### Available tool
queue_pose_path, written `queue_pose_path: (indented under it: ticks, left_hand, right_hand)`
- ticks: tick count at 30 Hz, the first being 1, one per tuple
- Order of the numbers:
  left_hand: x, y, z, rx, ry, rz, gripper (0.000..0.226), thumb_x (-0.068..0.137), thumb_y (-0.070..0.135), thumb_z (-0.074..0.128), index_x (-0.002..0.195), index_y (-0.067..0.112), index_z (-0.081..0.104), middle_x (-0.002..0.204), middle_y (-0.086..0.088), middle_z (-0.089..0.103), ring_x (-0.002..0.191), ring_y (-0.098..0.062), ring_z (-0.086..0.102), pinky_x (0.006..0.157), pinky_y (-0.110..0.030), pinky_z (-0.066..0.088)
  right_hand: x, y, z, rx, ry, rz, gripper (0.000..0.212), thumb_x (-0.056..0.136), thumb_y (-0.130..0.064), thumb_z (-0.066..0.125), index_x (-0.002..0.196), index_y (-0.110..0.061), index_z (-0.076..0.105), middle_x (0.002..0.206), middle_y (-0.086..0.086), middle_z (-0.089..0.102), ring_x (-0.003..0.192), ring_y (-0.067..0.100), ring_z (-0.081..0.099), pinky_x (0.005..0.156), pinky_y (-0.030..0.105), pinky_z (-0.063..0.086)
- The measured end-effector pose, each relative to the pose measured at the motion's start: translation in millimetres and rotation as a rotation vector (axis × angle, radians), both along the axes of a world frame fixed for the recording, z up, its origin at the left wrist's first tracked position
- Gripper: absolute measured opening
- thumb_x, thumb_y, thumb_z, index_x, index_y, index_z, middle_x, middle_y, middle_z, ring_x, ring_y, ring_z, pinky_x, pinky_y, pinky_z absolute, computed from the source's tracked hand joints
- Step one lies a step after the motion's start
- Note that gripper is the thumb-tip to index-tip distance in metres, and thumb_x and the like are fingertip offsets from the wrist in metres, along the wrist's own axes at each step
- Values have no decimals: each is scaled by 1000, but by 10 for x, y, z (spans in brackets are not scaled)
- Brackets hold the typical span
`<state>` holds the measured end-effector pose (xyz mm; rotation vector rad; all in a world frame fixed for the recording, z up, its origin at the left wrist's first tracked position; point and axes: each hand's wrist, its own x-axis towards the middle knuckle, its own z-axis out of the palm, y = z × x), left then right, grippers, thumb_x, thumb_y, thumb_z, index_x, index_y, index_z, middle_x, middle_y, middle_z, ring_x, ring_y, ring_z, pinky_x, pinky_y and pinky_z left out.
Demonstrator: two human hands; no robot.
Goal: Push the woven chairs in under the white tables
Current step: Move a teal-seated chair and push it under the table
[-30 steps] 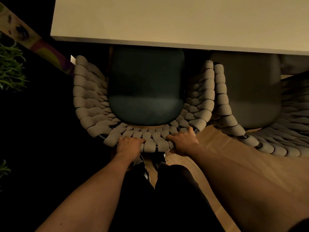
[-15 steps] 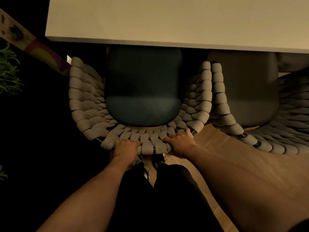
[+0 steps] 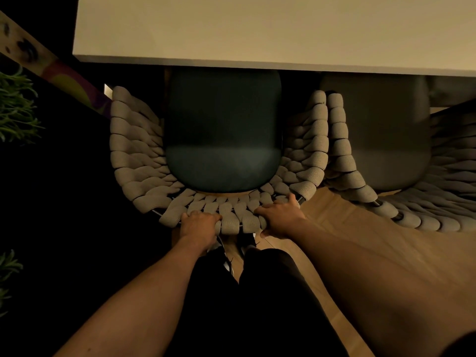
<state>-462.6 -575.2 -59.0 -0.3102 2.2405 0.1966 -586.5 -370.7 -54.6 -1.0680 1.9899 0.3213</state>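
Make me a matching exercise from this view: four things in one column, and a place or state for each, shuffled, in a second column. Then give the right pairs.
Things:
1. left hand
2. dark green cushion
3. second woven chair
4. plant

Places or states:
A. at the far left edge, beside the dark floor
B. grips the woven chair's back rim, left of the right hand
C. on the seat, its far end under the white table
D. to the right, side against the held chair

Pairs: 1-B, 2-C, 3-D, 4-A
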Motion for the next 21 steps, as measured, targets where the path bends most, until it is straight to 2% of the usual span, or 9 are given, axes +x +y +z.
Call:
queue_pose_path:
  ticks: [6,14,18,21]
  left_hand:
    - [-2,16,18,-2,-18,-26,54,89,39,63,140,42,46,132,1,60,123,-28,51,99,-48,35]
    - [-144,17,78,109,-161,-35,82,74,73,64,142,32,43,141,-4,54,129,-32,48,106,-53,34]
    - [-303,210,137,288,-140,38,87,77,67,66,150,28,37,150,-5,47,134,-30,46,109,-48,40]
    - [-453,442,185,362,-91,91,85,83,57,68,154,26,32,154,-7,43,138,-29,43,111,-43,40]
  right_hand:
    - [-3,-4,-18,6,-9,-2,73,84,-69,61,146,-43,35,149,-11,50,139,23,43,112,64,11]
    - [-38,43,111,-30,-60,-97,79,81,-70,62,148,-35,38,147,-3,52,138,23,44,117,61,10]
    - [-74,153,203,-82,-56,-154,72,81,-69,61,142,-32,46,138,0,56,133,24,48,118,57,17]
    - [-110,230,278,-128,-38,-151,68,84,-60,64,143,-30,48,139,-1,56,133,22,47,116,48,26]
